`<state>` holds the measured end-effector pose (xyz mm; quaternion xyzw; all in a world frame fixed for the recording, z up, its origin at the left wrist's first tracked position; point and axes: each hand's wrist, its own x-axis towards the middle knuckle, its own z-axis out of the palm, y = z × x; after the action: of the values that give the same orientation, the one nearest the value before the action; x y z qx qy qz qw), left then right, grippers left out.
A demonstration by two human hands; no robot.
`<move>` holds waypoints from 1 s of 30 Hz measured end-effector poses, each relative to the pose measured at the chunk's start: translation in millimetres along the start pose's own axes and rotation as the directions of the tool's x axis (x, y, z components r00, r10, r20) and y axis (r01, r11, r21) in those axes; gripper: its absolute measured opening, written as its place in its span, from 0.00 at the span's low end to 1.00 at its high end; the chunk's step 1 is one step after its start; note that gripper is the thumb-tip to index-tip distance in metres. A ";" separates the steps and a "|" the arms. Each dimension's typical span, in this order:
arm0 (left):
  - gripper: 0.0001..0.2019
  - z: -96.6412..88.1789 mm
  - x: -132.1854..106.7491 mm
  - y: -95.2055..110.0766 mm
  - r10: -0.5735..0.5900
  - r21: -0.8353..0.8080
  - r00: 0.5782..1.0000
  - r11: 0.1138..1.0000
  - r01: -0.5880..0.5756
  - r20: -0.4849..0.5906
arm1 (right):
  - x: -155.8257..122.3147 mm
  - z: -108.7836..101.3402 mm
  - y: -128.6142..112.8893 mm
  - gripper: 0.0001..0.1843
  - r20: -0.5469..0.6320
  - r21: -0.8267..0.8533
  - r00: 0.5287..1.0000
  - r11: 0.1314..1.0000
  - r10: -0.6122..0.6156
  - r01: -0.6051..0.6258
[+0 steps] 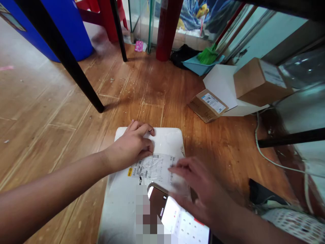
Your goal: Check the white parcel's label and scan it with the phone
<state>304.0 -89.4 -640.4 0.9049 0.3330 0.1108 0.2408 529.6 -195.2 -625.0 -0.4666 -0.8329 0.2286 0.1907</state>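
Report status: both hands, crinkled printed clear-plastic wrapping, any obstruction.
Left hand curled at upper left of wrapping. Right hand blurred at its right, grip unclear. Wrapping on white rounded-corner surface. Lit dark-edged phone close by, partly behind right hand.

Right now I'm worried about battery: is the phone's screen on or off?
On: the phone shows a bright white keypad with digits, though the right hand hides part of it.
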 end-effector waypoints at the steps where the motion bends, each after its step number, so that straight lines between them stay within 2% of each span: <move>1: 0.08 0.4 0.5 -0.3 0.027 0.016 1.000 1.000 -0.027 0.000 | 11.5 0.5 3.9 0.15 -0.073 0.013 0.997 1.000 -0.012 0.013; 3: 0.08 2.0 -0.2 -1.8 0.081 0.049 0.997 0.996 -0.081 -0.007 | 33.8 6.3 11.0 0.08 -0.126 0.031 0.991 0.998 -0.055 0.059; 6: 0.08 4.9 -3.7 -5.3 0.138 0.085 0.990 0.987 -0.137 -0.011 | 58.7 19.8 16.2 0.05 -0.063 0.076 0.993 0.991 -0.103 0.107; 9: 0.11 6.7 -6.7 -8.7 0.159 0.098 0.987 0.983 -0.158 -0.007 | 69.5 28.2 15.4 0.03 -0.064 0.103 0.997 0.993 -0.047 0.053; 12: 0.11 7.8 -7.5 -10.1 0.161 0.098 0.987 0.982 -0.159 -0.008 | 71.1 29.0 13.9 0.03 -0.073 0.129 0.997 0.992 0.015 -0.005; 18: 0.08 3.4 -2.2 -10.2 0.130 0.084 0.991 0.988 -0.132 0.030 | 70.3 28.5 13.8 0.05 -0.078 0.166 0.997 0.986 0.016 -0.002; 23: 0.08 -4.5 3.6 -12.0 0.133 0.026 0.988 0.990 -0.136 0.081 | 71.8 29.4 12.2 0.05 -0.060 0.162 0.996 0.986 0.059 -0.049; 30: 0.06 -2.3 4.4 -11.8 0.111 -0.002 0.991 0.994 -0.111 0.079 | 72.9 25.6 10.2 0.06 -0.008 0.173 0.993 0.978 0.117 -0.114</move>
<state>300.0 -77.8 -644.2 0.9260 0.2725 0.0877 0.2462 487.2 -132.6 -644.2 -0.4981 -0.7796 0.3062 0.2242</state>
